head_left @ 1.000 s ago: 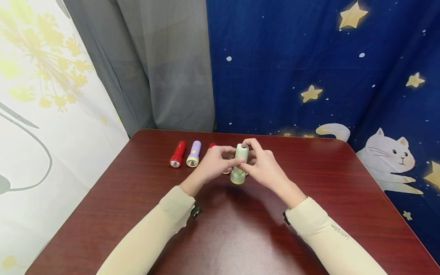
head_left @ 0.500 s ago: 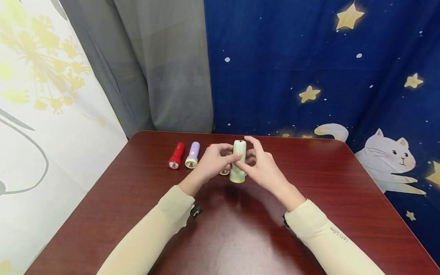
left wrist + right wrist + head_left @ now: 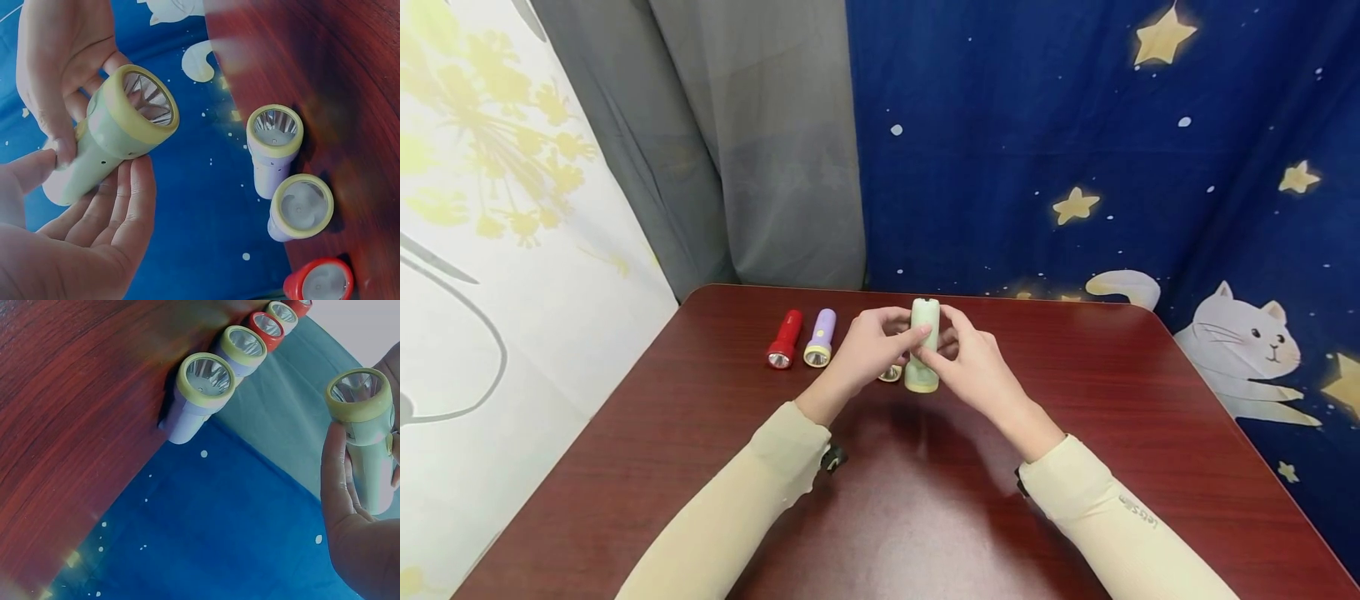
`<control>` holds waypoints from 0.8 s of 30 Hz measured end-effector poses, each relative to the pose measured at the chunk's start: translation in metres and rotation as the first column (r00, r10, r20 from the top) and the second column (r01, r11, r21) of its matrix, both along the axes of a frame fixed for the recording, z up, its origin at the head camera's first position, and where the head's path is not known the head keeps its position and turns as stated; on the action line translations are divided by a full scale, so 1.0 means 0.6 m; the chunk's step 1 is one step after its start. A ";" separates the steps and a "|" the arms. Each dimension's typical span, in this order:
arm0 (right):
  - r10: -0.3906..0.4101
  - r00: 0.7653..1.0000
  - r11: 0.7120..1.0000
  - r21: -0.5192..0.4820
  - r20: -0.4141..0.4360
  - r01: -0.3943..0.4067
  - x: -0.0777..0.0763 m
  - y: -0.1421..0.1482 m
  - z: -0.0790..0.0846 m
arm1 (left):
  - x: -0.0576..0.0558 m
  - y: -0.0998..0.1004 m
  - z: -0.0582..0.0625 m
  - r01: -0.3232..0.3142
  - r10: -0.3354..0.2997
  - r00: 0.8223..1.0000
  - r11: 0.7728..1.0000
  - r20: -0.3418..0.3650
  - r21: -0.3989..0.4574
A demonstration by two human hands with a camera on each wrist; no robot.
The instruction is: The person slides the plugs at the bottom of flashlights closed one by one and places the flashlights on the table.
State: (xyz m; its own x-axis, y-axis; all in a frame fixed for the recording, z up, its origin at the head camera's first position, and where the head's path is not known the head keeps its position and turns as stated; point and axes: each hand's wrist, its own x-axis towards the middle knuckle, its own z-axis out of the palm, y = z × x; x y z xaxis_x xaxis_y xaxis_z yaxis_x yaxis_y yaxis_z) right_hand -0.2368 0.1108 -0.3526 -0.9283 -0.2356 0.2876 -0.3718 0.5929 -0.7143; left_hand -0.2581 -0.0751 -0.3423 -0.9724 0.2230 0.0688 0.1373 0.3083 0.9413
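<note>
Both hands hold a pale green flashlight [image 3: 924, 367] with a yellow lens ring, raised over the table, its lens end lower and toward the person. My left hand [image 3: 871, 346] grips it from the left, thumb on the front of the body and fingers curved beneath it in the left wrist view. From the right, my right hand [image 3: 979, 360] grips the same flashlight, its thumb [image 3: 61, 147] by the yellow switch. The clear lens and shiny reflector [image 3: 147, 99] look unlit in the left wrist view.
On the dark red wooden table [image 3: 925, 517] lie a red flashlight [image 3: 786, 337] and a purple one [image 3: 822, 335], left of the hands. Several more stand in the same row, partly hidden behind the hands; a purple flashlight [image 3: 203, 390] ends it. Curtains [image 3: 1000, 150] hang behind the table.
The green flashlight has tilted and risen slightly in the hands. My right index finger has come off its tail end and now lies along the far side.
</note>
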 end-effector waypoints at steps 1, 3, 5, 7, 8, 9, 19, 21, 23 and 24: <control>-0.002 1.000 1.000 0.001 -0.002 0.002 -0.001 0.000 0.000 | 0.000 0.000 0.000 -0.001 0.001 1.000 1.000 0.002 0.000; -0.006 1.000 1.000 0.002 -0.006 0.006 -0.003 0.000 0.000 | 0.001 0.000 0.000 0.002 -0.002 1.000 1.000 0.007 0.002; -0.014 1.000 1.000 0.009 -0.009 0.014 -0.006 0.001 -0.001 | 0.002 0.000 -0.001 0.009 -0.009 1.000 1.000 0.010 0.004; -0.027 1.000 1.000 0.016 -0.010 0.027 -0.011 0.003 -0.003 | 0.002 -0.001 -0.003 0.013 -0.014 1.000 1.000 0.009 0.002; -0.035 0.999 0.999 0.019 -0.009 0.035 -0.014 0.005 -0.004 | 0.002 -0.002 -0.005 0.014 -0.014 1.000 1.000 0.007 -0.003; -0.046 0.999 0.999 0.025 -0.007 0.047 -0.017 0.008 -0.005 | 0.002 -0.003 -0.007 0.011 -0.011 1.000 1.000 0.006 -0.011; -0.163 0.979 0.979 0.139 0.125 0.146 -0.073 0.045 -0.017 | 0.004 -0.012 -0.026 -0.024 0.027 1.000 0.984 0.015 -0.175; -0.179 0.974 0.974 0.165 0.140 0.155 -0.083 0.051 -0.024 | 0.005 -0.012 -0.030 -0.021 0.023 1.000 0.979 0.012 -0.201; -0.190 0.971 0.970 0.184 0.148 0.162 -0.093 0.056 -0.032 | 0.007 -0.012 -0.032 -0.021 0.025 1.000 0.974 0.014 -0.224; -0.195 0.969 0.967 0.195 0.150 0.164 -0.098 0.058 -0.036 | 0.007 -0.012 -0.033 -0.020 0.025 1.000 0.973 0.015 -0.230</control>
